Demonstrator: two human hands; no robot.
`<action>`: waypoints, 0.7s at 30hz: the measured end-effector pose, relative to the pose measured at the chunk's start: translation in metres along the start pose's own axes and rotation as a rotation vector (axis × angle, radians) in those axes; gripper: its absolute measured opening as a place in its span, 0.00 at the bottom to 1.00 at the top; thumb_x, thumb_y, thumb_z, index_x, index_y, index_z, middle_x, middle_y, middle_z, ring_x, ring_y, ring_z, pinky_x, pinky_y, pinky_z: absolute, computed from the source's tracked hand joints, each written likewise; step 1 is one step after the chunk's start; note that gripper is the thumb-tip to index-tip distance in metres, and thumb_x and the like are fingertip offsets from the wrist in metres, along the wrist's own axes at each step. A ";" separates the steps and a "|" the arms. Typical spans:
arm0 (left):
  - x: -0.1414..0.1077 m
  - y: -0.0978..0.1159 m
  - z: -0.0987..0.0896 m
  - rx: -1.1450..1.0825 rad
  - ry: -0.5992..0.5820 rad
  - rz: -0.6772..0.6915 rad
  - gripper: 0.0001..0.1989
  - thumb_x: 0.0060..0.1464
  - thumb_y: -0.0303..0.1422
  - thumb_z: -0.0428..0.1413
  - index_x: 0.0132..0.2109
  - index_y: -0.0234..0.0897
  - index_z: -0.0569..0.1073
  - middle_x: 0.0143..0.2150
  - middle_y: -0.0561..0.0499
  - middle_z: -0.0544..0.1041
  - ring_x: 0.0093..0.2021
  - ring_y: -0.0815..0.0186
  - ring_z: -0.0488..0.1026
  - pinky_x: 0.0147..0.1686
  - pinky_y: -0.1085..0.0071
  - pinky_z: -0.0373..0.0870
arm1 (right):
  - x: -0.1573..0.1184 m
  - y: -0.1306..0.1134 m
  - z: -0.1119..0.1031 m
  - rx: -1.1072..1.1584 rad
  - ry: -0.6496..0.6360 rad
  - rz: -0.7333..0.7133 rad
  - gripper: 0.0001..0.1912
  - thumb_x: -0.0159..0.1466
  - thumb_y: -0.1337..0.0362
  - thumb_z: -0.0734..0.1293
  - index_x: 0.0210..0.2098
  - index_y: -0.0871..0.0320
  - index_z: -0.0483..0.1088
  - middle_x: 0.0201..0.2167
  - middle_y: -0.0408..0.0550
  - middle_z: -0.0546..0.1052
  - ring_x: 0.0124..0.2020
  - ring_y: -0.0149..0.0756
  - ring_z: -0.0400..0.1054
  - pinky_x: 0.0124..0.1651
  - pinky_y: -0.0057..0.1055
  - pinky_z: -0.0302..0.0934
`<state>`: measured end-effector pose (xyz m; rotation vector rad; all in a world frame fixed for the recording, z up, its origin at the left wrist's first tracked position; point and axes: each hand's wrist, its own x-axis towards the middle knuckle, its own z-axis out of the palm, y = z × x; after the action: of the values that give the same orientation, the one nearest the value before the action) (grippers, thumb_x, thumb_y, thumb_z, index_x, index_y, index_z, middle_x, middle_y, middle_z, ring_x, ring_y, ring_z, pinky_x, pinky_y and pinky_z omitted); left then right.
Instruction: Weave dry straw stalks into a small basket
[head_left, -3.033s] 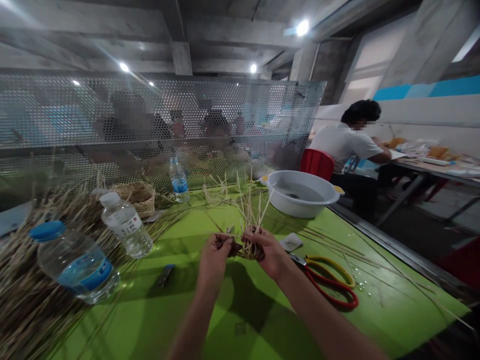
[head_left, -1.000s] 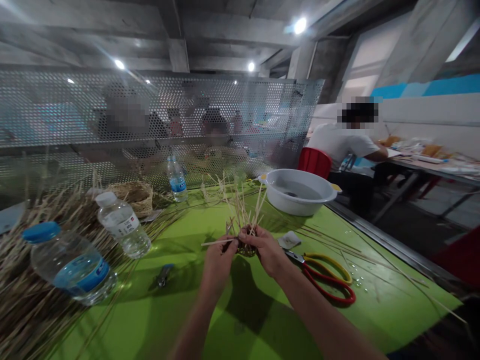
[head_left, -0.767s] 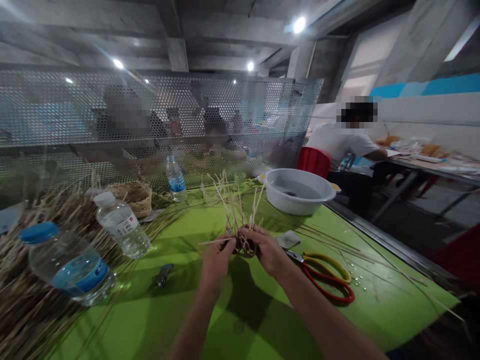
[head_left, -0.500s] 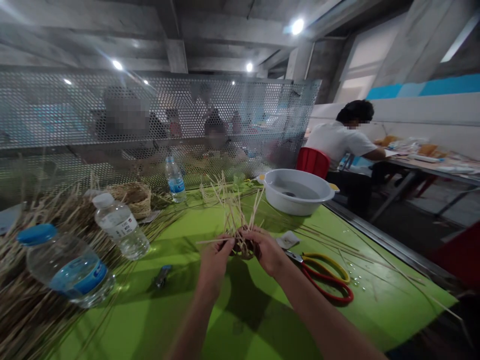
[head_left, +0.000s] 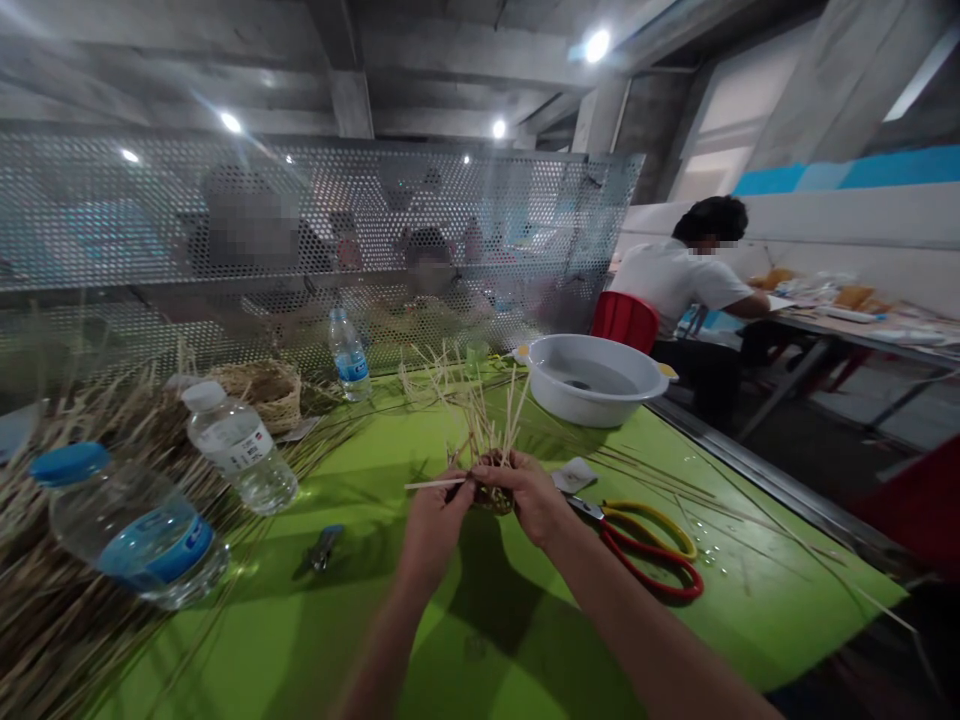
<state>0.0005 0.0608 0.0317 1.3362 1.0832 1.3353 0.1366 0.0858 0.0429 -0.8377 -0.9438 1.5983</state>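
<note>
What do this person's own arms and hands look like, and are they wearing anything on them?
Each grip is a bare human hand: no glove shows on the left hand or right hand. The left forearm and right forearm are uncovered, with no sleeve, watch, band or cable visible. Whether rings are worn is too unclear to tell.

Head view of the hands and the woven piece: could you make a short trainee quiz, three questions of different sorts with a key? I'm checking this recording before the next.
1. True or false: the scissors have one yellow handle and one red.
2. What colour is the cap on the bottle nearest the camera? A) white B) blue C) red
3. Beside the woven piece, from which hand does a pale strip jut out?

Key: 1. True. 2. B. 3. The left hand.
</note>
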 end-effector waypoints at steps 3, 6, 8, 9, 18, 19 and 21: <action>-0.002 0.006 -0.001 0.060 -0.016 -0.005 0.12 0.55 0.39 0.57 0.39 0.38 0.81 0.37 0.47 0.81 0.40 0.57 0.75 0.43 0.65 0.70 | 0.003 0.001 -0.002 0.063 0.054 0.006 0.13 0.41 0.66 0.79 0.25 0.61 0.75 0.21 0.41 0.77 0.24 0.30 0.69 0.30 0.27 0.62; -0.003 0.016 -0.004 0.086 0.031 -0.036 0.16 0.55 0.42 0.56 0.41 0.37 0.81 0.36 0.47 0.81 0.40 0.57 0.75 0.42 0.65 0.70 | 0.005 -0.001 -0.003 0.144 0.087 0.033 0.14 0.40 0.66 0.79 0.25 0.60 0.74 0.20 0.39 0.75 0.21 0.29 0.68 0.28 0.26 0.61; -0.004 0.021 -0.006 0.101 0.080 -0.049 0.16 0.55 0.42 0.55 0.41 0.36 0.81 0.36 0.47 0.81 0.39 0.58 0.75 0.41 0.66 0.70 | 0.006 -0.002 -0.004 0.187 0.102 0.040 0.15 0.40 0.66 0.79 0.25 0.60 0.73 0.20 0.38 0.75 0.21 0.28 0.67 0.27 0.25 0.61; -0.004 0.022 -0.006 0.114 0.095 -0.048 0.16 0.55 0.42 0.55 0.41 0.36 0.80 0.36 0.47 0.81 0.39 0.58 0.74 0.41 0.66 0.69 | 0.006 -0.003 -0.004 0.201 0.105 0.043 0.15 0.39 0.66 0.79 0.25 0.60 0.73 0.20 0.38 0.75 0.21 0.28 0.68 0.26 0.25 0.62; -0.006 0.011 0.007 0.164 0.041 0.068 0.09 0.53 0.35 0.58 0.41 0.38 0.79 0.40 0.47 0.81 0.40 0.60 0.75 0.43 0.65 0.69 | 0.002 -0.004 0.002 0.230 0.125 0.054 0.17 0.38 0.66 0.79 0.24 0.60 0.71 0.18 0.37 0.73 0.19 0.29 0.67 0.22 0.26 0.63; -0.007 0.011 0.008 0.187 0.054 0.064 0.09 0.52 0.34 0.58 0.40 0.38 0.78 0.39 0.47 0.81 0.38 0.60 0.75 0.41 0.66 0.69 | 0.002 -0.004 0.004 0.223 0.125 0.055 0.17 0.38 0.65 0.79 0.24 0.60 0.71 0.18 0.37 0.72 0.18 0.28 0.66 0.21 0.25 0.61; -0.008 0.011 0.009 0.218 0.096 0.059 0.08 0.51 0.34 0.59 0.39 0.38 0.78 0.37 0.48 0.81 0.36 0.61 0.74 0.39 0.67 0.69 | 0.000 -0.004 0.006 0.210 0.106 0.055 0.17 0.39 0.65 0.79 0.24 0.60 0.71 0.18 0.37 0.72 0.18 0.27 0.65 0.20 0.24 0.59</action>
<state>0.0094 0.0510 0.0413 1.4849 1.2934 1.3668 0.1333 0.0855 0.0487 -0.7985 -0.6697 1.6503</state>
